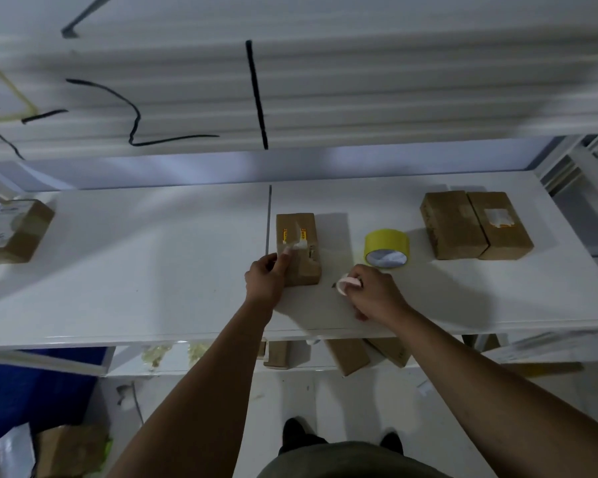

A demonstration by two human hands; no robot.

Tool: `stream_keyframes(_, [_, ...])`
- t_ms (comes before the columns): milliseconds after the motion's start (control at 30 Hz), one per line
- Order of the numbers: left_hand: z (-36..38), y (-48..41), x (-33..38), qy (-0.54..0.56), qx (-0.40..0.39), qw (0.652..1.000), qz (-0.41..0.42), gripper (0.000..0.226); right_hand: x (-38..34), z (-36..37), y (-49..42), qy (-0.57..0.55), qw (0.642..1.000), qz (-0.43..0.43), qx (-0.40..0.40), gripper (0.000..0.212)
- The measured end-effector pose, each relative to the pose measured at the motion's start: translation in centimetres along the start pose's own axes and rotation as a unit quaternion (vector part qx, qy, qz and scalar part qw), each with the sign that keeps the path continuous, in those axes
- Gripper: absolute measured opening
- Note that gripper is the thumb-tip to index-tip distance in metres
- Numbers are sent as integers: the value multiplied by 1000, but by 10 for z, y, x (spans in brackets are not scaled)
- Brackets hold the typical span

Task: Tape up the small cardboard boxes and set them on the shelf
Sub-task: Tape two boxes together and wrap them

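A small cardboard box (299, 248), plain brown and oblong, lies near the middle of the smooth white shelf (152, 270). A white strip crosses its top between two little yellow stickers, their print too small to read. The left hand (266, 278) grips the box's near left corner, fingers curled round the side and one fingertip pressing the strip. Just right, the right hand (375, 293) rests on the shelf, its fingers curled round a thin pale tape roll (344, 283). Beyond it stands a wide yellow tape roll (387, 248), its core white. Far right, two brown boxes (475, 225) touch side by side, one bearing a torn white label. At the left edge lies another box (16, 231) with a white printed label, unreadable.
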State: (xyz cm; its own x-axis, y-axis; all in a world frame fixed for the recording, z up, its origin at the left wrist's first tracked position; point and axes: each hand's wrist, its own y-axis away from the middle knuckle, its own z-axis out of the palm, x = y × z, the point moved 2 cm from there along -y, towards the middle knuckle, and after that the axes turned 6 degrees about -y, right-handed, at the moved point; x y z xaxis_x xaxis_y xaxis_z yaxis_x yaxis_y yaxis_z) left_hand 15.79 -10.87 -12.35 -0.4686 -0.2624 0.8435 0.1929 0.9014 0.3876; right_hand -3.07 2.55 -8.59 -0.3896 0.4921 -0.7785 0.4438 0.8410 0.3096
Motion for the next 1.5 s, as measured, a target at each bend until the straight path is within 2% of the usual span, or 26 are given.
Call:
stream_keyframes(100, [-3, 5, 2, -6, 9, 1000, 9, 52, -11, 2, -10, -79, 990, -60, 103, 22])
stream_keyframes(200, [-3, 8, 6, -6, 5, 1000, 6, 52, -26, 4, -26, -94, 986, -65, 120, 23])
stream_keyframes(267, [-3, 8, 8, -14, 6, 1000, 5, 52, -28, 4, -35, -16, 995, -42, 84, 20])
stream_keyframes(333, [-3, 5, 8, -5, 21, 1000, 5, 48, -24, 1, -38, 82, 996, -27, 16, 19])
stream_keyframes(433, [-3, 4, 9, 22, 31, 999, 8, 48, -15, -5, -28, 116, 991, -9, -66, 13])
stream_keyframes(500, [-2, 7, 9, 26, 23, 999, 20, 48, -8, -8, -18, 117, 991, -14, -59, 11])
stream_keyframes(567, [-5, 11, 9, 39, 17, 999, 18, 46, -2, -10, -7, 166, 985, -23, -28, 13])
stream_keyframes(667, [-12, 21, 9, 101, 6, 995, 5, 46, 3, -16, 7, 273, 959, -52, 50, 33])
stream_keyframes(733, [-17, 31, 11, 137, 0, 991, 6, 46, -4, -17, 12, 214, 970, -72, 91, 34])
stream_keyframes(800, [-17, 43, 15, 154, -2, 988, 26, 42, -19, -13, 14, 42, 991, -68, 111, 34])
stream_keyframes(867, [-14, 55, 22, 168, 4, 984, 52, 38, -40, -4, 15, -108, 988, -63, 87, 41])
stream_keyframes(933, [-9, 66, 31, 180, 14, 981, 72, 37, -60, 7, 21, -192, 977, -81, 40, 45])
stream_keyframes(1033, [-3, 76, 45, 212, 3, 973, 91, 42, -76, 19, 27, -187, 975, -116, 38, 32])
stream_keyframes(1133, [1, 78, 54, 233, -13, 969, 86, 43, -79, 21, 30, -190, 970, -100, 115, 32])
stream_keyframes(1300, [4, 83, 66, 191, -5, 977, 100, 66, -68, 24, 35, -325, 933, -75, 136, 16])
stream_keyframes(1367, [5, 85, 68, 179, 17, 977, 117, 67, -63, 24, 35, -334, 927, -69, 153, 9])
stream_keyframes(1500, [12, 89, 67, 182, 6, 977, 110, 68, -64, 23, 31, -375, 917, -36, 129, 28])
